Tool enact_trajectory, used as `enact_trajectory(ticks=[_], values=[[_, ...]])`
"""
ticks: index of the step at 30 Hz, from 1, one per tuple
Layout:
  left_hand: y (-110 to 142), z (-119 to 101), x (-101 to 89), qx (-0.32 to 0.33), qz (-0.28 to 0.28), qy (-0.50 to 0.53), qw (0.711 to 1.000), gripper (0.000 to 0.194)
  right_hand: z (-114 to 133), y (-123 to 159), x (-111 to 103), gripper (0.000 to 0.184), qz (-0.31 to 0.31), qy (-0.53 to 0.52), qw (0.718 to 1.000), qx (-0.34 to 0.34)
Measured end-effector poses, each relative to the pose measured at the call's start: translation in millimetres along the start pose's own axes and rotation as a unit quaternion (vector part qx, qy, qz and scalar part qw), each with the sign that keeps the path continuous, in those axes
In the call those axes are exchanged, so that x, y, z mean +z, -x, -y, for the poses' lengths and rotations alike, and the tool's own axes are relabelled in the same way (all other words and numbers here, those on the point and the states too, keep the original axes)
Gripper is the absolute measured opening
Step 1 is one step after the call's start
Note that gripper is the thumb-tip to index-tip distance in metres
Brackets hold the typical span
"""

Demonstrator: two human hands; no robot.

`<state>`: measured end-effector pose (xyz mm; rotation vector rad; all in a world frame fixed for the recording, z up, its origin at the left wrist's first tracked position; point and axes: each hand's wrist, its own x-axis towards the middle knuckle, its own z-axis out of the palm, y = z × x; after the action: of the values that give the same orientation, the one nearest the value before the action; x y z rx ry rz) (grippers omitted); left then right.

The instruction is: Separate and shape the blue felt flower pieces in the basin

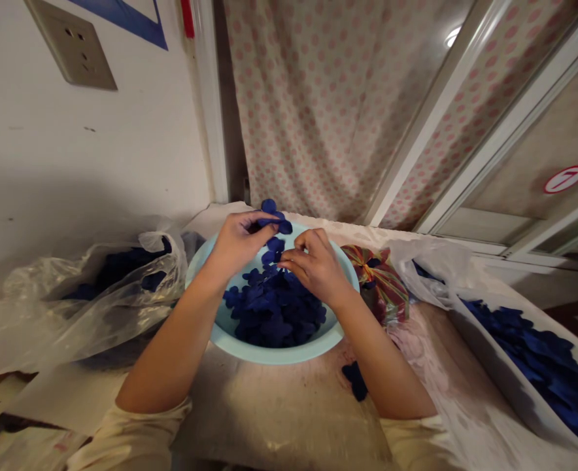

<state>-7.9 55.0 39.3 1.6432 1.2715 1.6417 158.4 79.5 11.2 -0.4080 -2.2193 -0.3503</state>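
Observation:
Over the far side of a light blue basin (269, 355), my left hand (242, 237) pinches dark blue fabric petals (282, 224) between thumb and fingers. My right hand (316, 261) is just to the right and a little lower, its thumb and fingertips closed at the edge of another blue flower-shaped piece (273, 250). Whatever thin part those fingertips grip is too small to make out. Beneath both hands, a heap of blue fabric flowers (276, 311) fills the middle of the basin.
Left of the basin lies a clear plastic bag (97, 327) with dark blue pieces inside. A red-green striped bundle (380, 278) sits at the right. Farther right, a lined box holds many blue petals (534, 353). One loose petal (355, 381) lies on the table (269, 412). A dotted curtain (313, 118) hangs behind.

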Motion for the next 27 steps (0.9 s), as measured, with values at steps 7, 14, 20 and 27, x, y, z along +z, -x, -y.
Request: enact_trajectory(ticks=[7,14,20,27], values=[[-2.1,8.6,-3.8,-0.026,0.079,-0.083,0.993,0.023,-1.5,1.2,3.7,0.026,0.044,-0.031,0.997,0.055],[5.3,7.0,0.8,-0.021,0.228,-0.109,0.967,0.018,-4.7,1.9,2.4,0.016,-0.129,-0.058,0.976,0.164],[6.1,6.9,2.3,0.006,0.246,-0.079,0.966,0.022,-6.9,1.6,5.2,0.008,-0.134,-0.095,0.976,0.144],[3.6,7.9,3.9,0.016,0.187,-0.046,0.981,0.029,-6.2,0.4,3.1,0.014,-0.128,-0.101,0.978,0.128]])
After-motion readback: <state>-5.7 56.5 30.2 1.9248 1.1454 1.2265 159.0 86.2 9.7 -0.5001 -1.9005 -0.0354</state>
